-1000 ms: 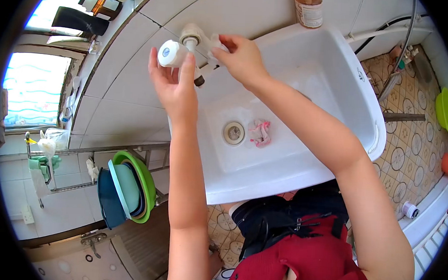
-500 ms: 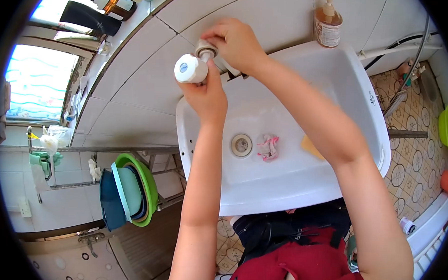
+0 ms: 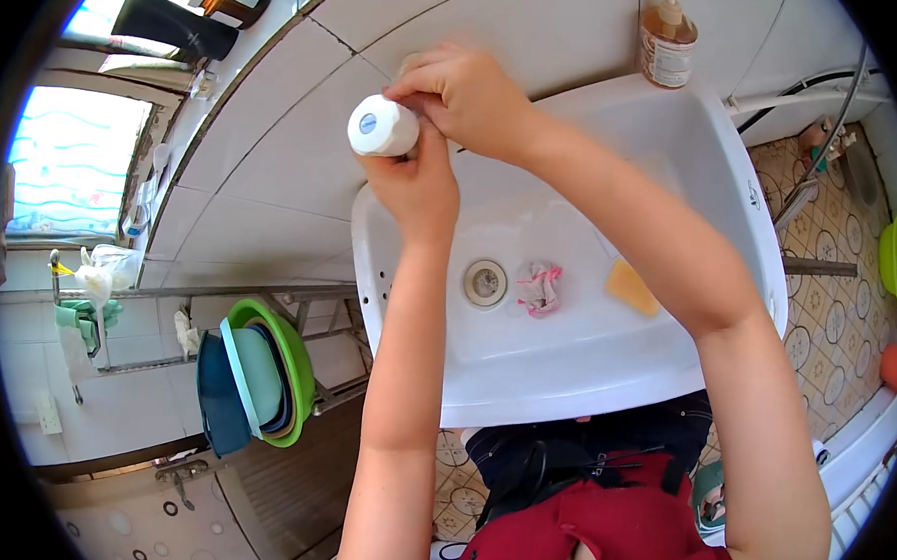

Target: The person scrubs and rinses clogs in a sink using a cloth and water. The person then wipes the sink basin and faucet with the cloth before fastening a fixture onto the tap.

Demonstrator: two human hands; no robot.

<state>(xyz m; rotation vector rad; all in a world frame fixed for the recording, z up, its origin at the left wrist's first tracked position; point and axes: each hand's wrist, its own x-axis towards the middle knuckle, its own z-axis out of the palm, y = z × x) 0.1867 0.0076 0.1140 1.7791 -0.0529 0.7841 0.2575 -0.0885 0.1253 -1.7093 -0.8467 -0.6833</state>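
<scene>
My left hand [image 3: 413,183] is wrapped round a white faucet water filter [image 3: 383,127], whose ribbed round cap carries a blue label and faces up. My right hand [image 3: 462,95] has its fingers curled at the filter's back, against the wall side. They close round the collar where the filter meets the tap, which is mostly hidden behind them. Below both hands lies the white sink [image 3: 605,357], with a round metal drain [image 3: 485,283]. A crumpled pink and white cloth [image 3: 540,288] rests beside the drain, and a yellow sponge [image 3: 632,287] sits farther right.
An amber soap pump bottle [image 3: 667,44] stands on the sink's back right corner. Bottles and a black tube [image 3: 174,26] line the window ledge. Stacked basins [image 3: 254,377] lean on a metal rack at left. A grey hose [image 3: 844,122] hangs at right.
My right hand has shifted slightly left and closer to my left hand, now covering the collar that showed before. The filter has tilted and moved up a little. The view has shifted slightly.
</scene>
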